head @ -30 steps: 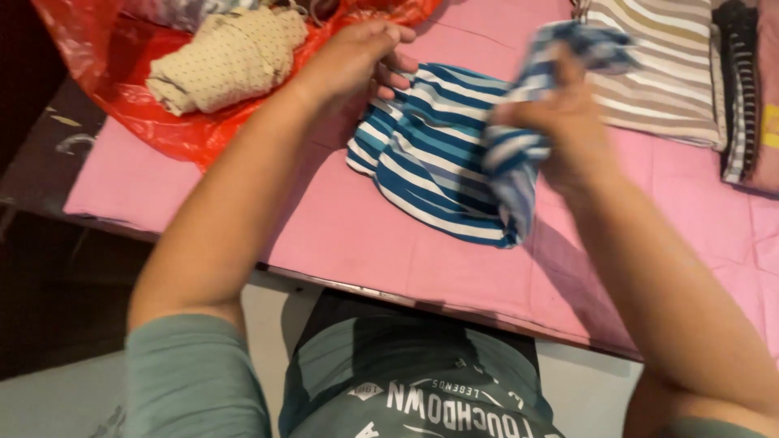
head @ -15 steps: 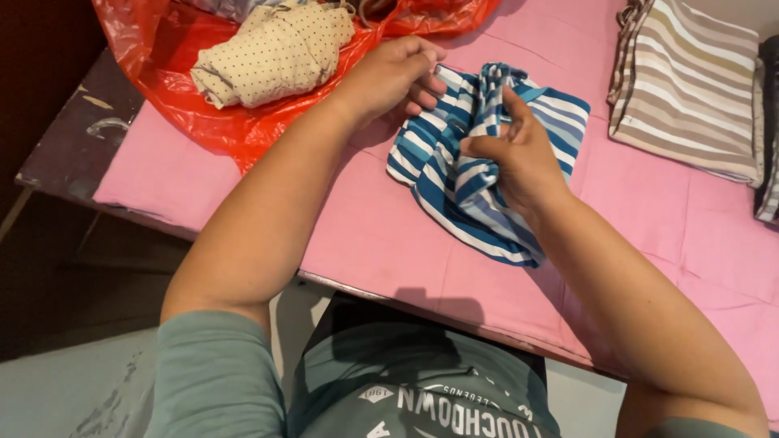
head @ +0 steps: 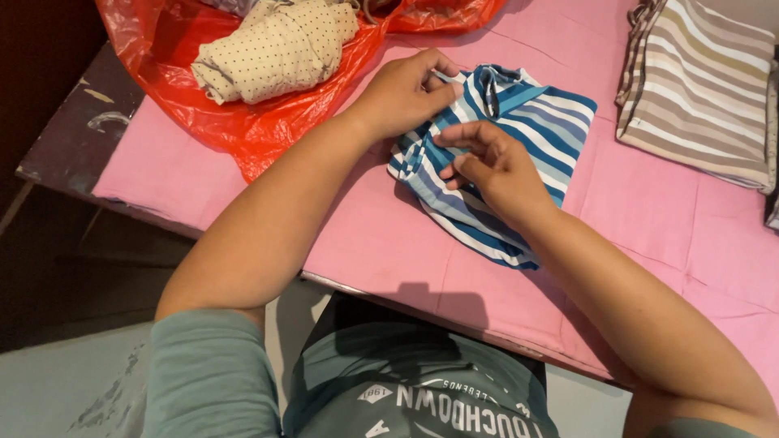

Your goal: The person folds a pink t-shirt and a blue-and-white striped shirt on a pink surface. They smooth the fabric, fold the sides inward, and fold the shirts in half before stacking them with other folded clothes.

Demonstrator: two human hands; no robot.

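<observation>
A blue and white striped garment (head: 535, 113) lies folded into a small bundle on the pink table cover (head: 389, 243). My left hand (head: 402, 91) pinches the bundle's upper left edge between thumb and fingers. Just below it, my right hand (head: 497, 166) rests on top of the bundle. Its fingers are loosely spread and point left, with the fingertips touching the cloth near the left hand. The lower part of the garment is hidden under my right hand and wrist.
A red plastic bag (head: 243, 134) lies at the back left with a rolled cream dotted cloth (head: 272, 49) on it. A folded beige striped cloth (head: 698, 89) lies at the back right. The table's dark bare corner (head: 73, 122) shows at left; its front edge runs near my body.
My right hand brought a lifted flap of the striped garment down and leftward, then let it go. It now rests flat on the folded bundle. The left hand stayed at the edge.
</observation>
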